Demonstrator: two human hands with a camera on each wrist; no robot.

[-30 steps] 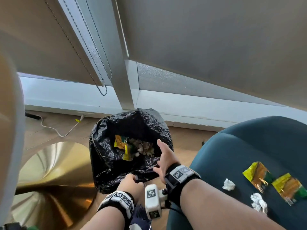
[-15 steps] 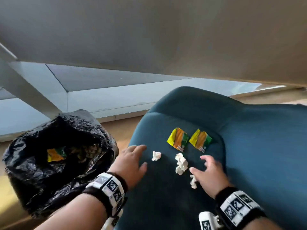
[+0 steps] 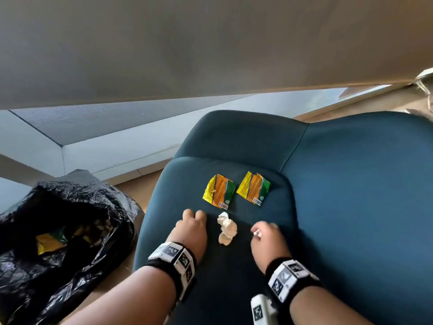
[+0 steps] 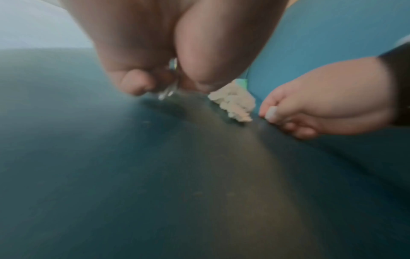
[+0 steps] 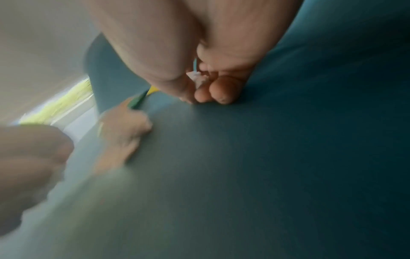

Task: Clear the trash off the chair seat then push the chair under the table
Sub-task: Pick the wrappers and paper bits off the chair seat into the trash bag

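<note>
On the teal chair seat (image 3: 225,285) lie two yellow-green wrappers (image 3: 219,194) (image 3: 253,191) and, nearer me, a crumpled white paper wad (image 3: 226,228) (image 4: 233,101). My left hand (image 3: 194,215) (image 4: 168,87) rests left of the wad with its fingers curled down on the seat. A pale blurred bit shows between its thumb and fingers. My right hand (image 3: 260,231) (image 5: 199,84) sits right of the wad and pinches a small white paper scrap (image 3: 256,232) (image 5: 197,78).
An open black trash bag (image 3: 70,231) holding wrappers stands on the floor left of the chair. The chair's backrest (image 3: 363,184) rises to the right. The table's underside (image 3: 210,43) hangs above the chair. A white wall base (image 3: 105,156) runs behind.
Both hands left the trash bag and came down on the seat. They were spread half a second ago; now their fingers have curled, the right round a paper scrap, the left where a small wad lay.
</note>
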